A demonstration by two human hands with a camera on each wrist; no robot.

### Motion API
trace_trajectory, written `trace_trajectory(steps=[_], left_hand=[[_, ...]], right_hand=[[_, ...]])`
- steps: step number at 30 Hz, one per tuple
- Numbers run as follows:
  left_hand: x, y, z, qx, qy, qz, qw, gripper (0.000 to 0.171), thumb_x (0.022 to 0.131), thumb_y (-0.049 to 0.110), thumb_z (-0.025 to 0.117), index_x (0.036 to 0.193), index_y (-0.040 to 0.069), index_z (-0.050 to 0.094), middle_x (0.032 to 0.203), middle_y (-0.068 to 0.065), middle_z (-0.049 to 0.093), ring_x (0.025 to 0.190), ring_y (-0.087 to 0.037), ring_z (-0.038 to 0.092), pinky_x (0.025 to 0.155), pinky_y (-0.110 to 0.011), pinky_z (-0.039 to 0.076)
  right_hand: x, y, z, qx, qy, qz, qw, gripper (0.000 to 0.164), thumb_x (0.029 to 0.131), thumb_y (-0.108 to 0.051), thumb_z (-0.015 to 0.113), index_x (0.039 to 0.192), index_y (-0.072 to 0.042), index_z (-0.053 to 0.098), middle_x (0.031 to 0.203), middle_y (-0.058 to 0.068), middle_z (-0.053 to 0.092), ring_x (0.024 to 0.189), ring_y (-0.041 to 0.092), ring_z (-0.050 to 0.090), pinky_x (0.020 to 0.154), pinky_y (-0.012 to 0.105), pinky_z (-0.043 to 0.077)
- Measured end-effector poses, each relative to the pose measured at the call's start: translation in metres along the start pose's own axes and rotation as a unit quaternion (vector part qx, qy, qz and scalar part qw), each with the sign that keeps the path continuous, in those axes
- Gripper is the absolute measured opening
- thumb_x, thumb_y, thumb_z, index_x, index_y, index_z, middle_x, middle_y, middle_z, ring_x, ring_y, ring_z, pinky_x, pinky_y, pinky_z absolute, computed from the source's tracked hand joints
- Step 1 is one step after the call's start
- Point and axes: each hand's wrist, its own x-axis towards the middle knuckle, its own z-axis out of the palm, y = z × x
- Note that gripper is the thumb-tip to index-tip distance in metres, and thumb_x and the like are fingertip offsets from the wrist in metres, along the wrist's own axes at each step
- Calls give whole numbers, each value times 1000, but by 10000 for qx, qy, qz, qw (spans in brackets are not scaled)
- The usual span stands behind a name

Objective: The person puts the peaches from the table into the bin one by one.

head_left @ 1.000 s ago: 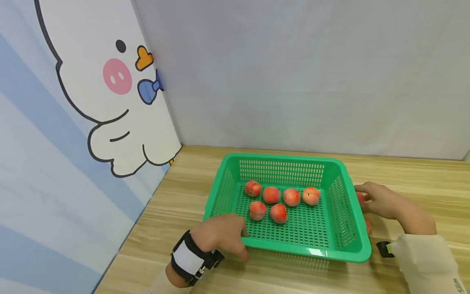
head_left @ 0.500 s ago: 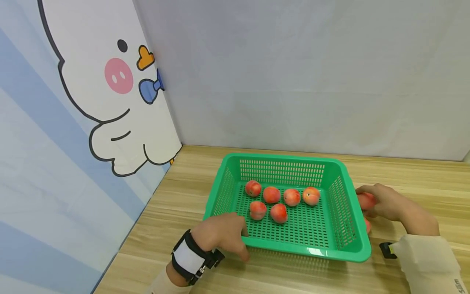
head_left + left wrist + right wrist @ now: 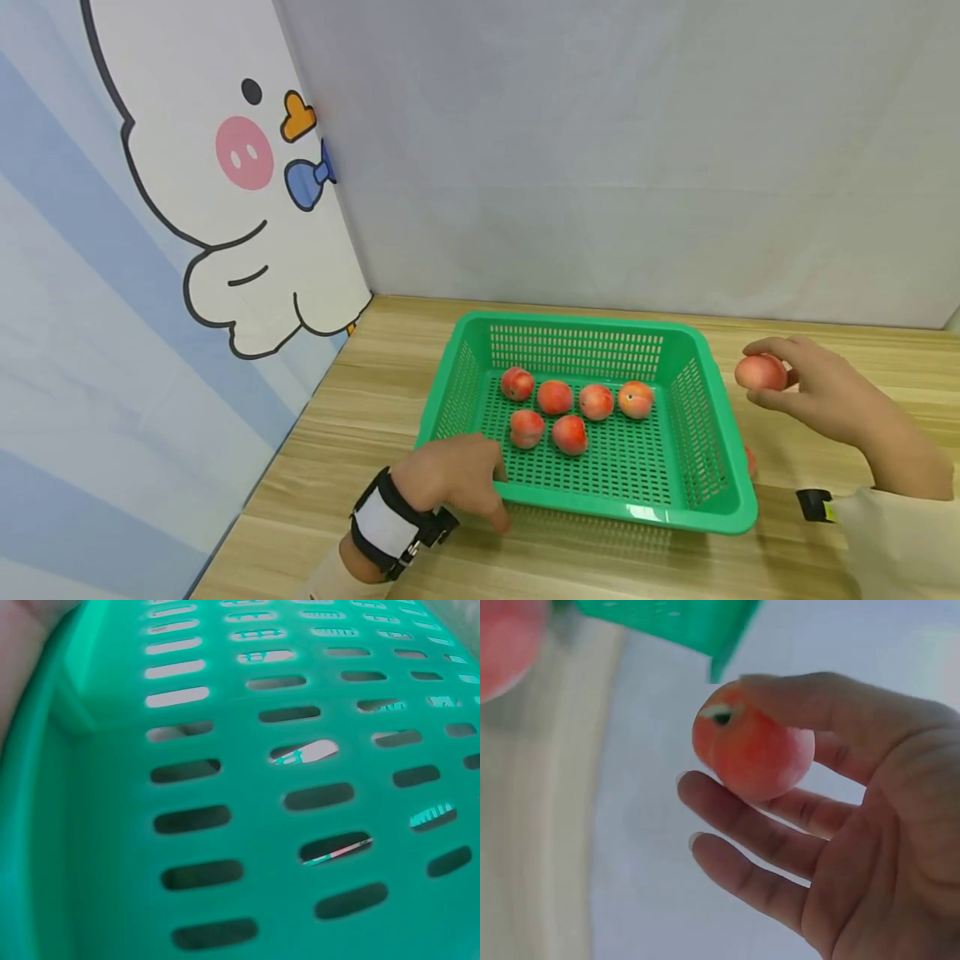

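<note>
My right hand (image 3: 825, 392) pinches a peach (image 3: 761, 372) between thumb and fingers, raised to the right of the green basket (image 3: 592, 511). In the right wrist view the thumb presses on top of this peach (image 3: 761, 754), and its dark stem hollow shows. My left hand (image 3: 453, 475) grips the basket's near left rim, fingers over the inner side and thumb outside. Several peaches, among them a yellowish one (image 3: 636, 400), lie in two rows on the basket floor. The left wrist view shows mostly the slotted basket wall (image 3: 247, 817).
Another peach (image 3: 751, 462) sits on the wooden table (image 3: 337, 467) against the basket's right side, mostly hidden by it. A pale grey sheet (image 3: 622, 167) stands behind the table, and a printed cartoon sheet (image 3: 247, 275) is at the left.
My right hand has taken hold of the peach beside the basket and lifted it up and to the right. The left hand, basket and peaches inside stay put.
</note>
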Motion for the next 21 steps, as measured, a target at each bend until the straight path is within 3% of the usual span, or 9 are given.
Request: trace_trajectory(steps=[3,9,12,17,21], left_hand=[[0,0,0,4,-22,4,10000,30,59,35,83,58,22,56,55,10,29,50,-8,31,43,-25,27],[2,1,0,3,-36,32,10000,30,60,34,83,59,22,56,55,10,30,50,-8,31,43,-25,26],[2,0,1,21,-23,6,10000,28,59,34,83,62,20,59,56,10,35,51,-8,34,44,-24,29],[2,0,-1,-9,9,-23,10000,33,58,36,84,82,18,72,69,12,55,60,-7,47,52,-25,42],[2,0,-1,-24,-16,-77,10000,40,58,37,85,90,17,72,77,12,60,66,-8,52,57,-27,47]], right_hand=[[0,-18,-8,178,238,-136,9995,43,83,-12,75,121,-4,55,108,9,58,84,26,58,59,35,49],[4,-59,-13,498,466,-187,9975,34,88,-17,71,118,-21,57,100,-10,61,84,9,57,60,29,49],[8,-76,-11,567,368,-304,9973,31,91,-19,68,118,-21,55,95,-12,62,83,6,58,59,28,48],[14,-94,-6,483,38,-274,9985,26,94,-28,63,115,-18,51,91,-10,64,76,7,59,59,31,47],[12,-109,-5,65,-18,-95,9999,30,94,-39,60,112,-18,49,91,-8,65,64,7,55,56,32,44]])
